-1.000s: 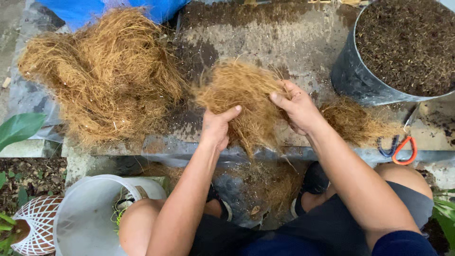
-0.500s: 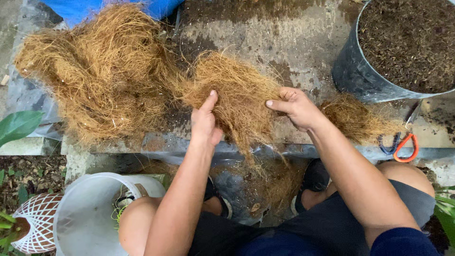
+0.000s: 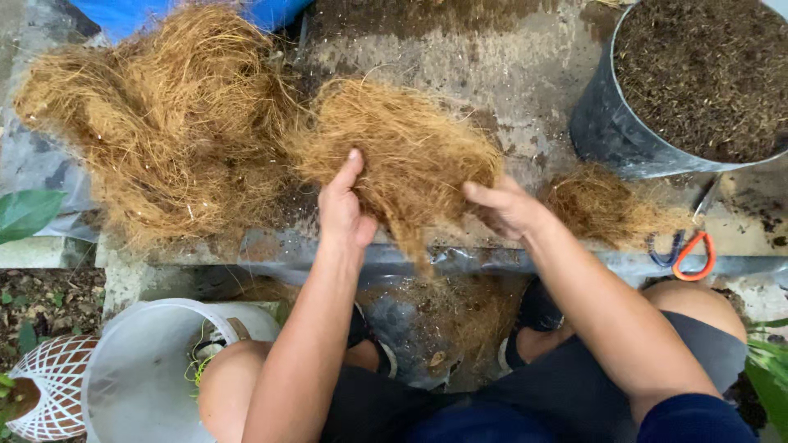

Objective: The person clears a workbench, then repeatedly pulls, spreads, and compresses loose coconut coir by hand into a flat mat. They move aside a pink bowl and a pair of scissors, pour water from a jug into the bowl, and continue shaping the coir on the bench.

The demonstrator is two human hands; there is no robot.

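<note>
Your left hand [image 3: 343,209] and right hand [image 3: 502,207] both grasp a clump of coconut fibre [image 3: 394,152] at the concrete slab's [image 3: 525,74] front edge, beside the large fibre pile [image 3: 156,123].

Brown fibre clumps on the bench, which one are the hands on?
The middle brown fibre clump, between the left hand and right hand.
</note>
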